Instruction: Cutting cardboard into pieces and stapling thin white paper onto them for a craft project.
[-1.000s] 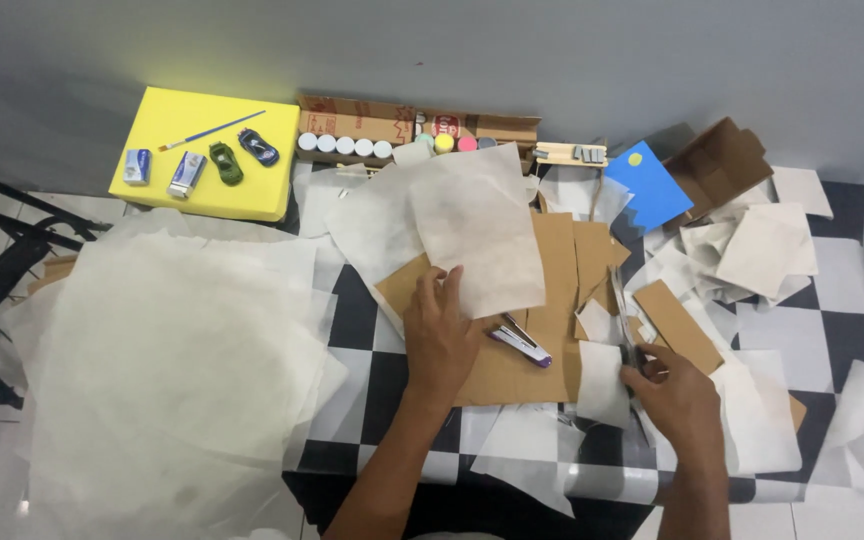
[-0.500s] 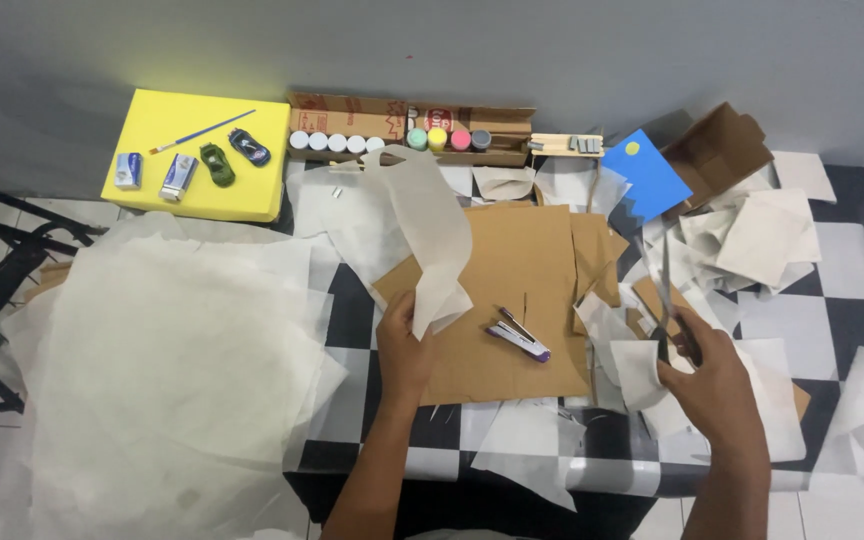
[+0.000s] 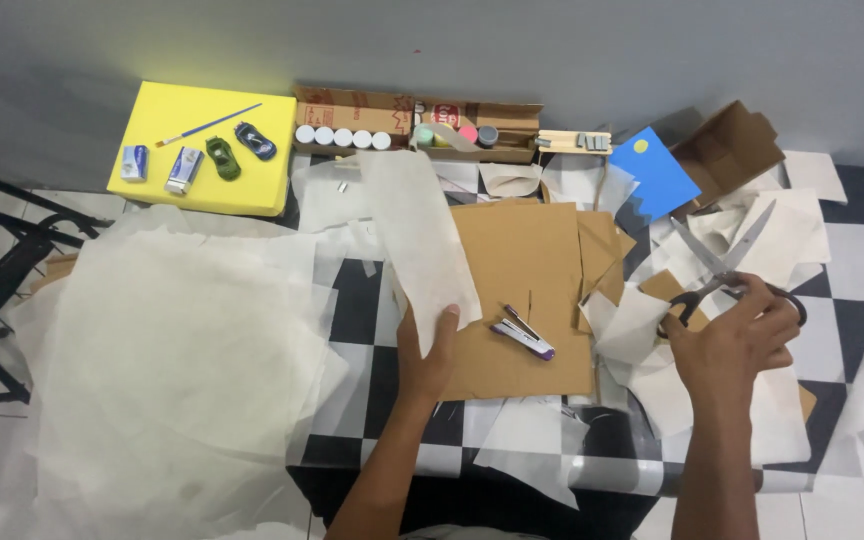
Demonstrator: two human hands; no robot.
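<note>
My left hand [image 3: 428, 350] pinches the near end of a long strip of thin white paper [image 3: 417, 235], lifted over the brown cardboard sheet [image 3: 527, 275]. My right hand [image 3: 732, 340] grips black-handled scissors [image 3: 727, 262], blades parted and pointing up and away. A purple-and-silver stapler [image 3: 524, 338] lies on the cardboard between my hands. White paper scraps [image 3: 632, 325] sit just left of my right hand.
A large sheet of thin white paper [image 3: 172, 350] drapes over the left of the chequered table [image 3: 357, 300]. A yellow box [image 3: 202, 150] carries toy cars, tubes and a paintbrush. Paint pots [image 3: 342, 137] sit in a cardboard tray at the back. A blue card [image 3: 657, 175] and an open brown box [image 3: 732, 150] lie back right.
My left hand has lifted the white strip and drawn it leftward off the cardboard. My right hand picked up the scissors from the table and raised them, blades now apart.
</note>
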